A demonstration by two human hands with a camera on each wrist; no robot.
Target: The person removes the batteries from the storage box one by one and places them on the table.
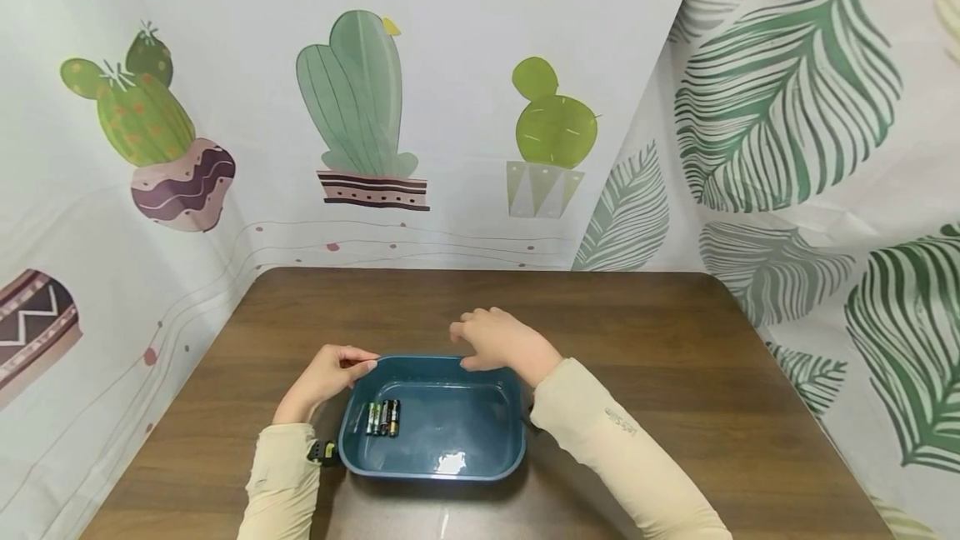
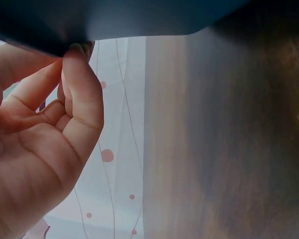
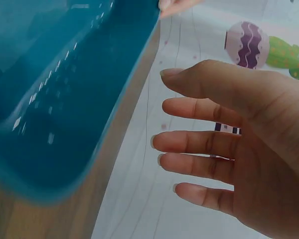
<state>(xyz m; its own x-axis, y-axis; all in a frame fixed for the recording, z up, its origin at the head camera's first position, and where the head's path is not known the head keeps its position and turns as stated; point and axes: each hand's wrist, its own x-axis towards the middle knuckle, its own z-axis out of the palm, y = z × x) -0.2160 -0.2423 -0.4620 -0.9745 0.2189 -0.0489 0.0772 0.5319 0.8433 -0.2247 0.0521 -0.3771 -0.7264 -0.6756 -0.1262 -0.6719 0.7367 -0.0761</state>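
Note:
A blue rectangular tray (image 1: pixel 457 432) with rounded corners is in front of me over the table. Several AA-type batteries (image 1: pixel 383 418) lie side by side in its left part. My left hand (image 1: pixel 330 377) pinches the rim at the far left corner between thumb and fingers; the left wrist view shows this left hand (image 2: pixel 45 119) from below, against the dark tray wall (image 2: pixel 134 17). Past the far right rim is my right hand (image 1: pixel 498 342), its fingers loosely spread. In the right wrist view that right hand (image 3: pixel 229 139) holds nothing and is apart from the tray (image 3: pixel 65 109).
The brown wooden table (image 1: pixel 660 407) extends around the tray on all sides. Behind it hangs a white cloth (image 1: pixel 465 107) printed with cacti, and a leaf-printed cloth (image 1: pixel 787 107) covers the right side. Light sleeves cover both forearms.

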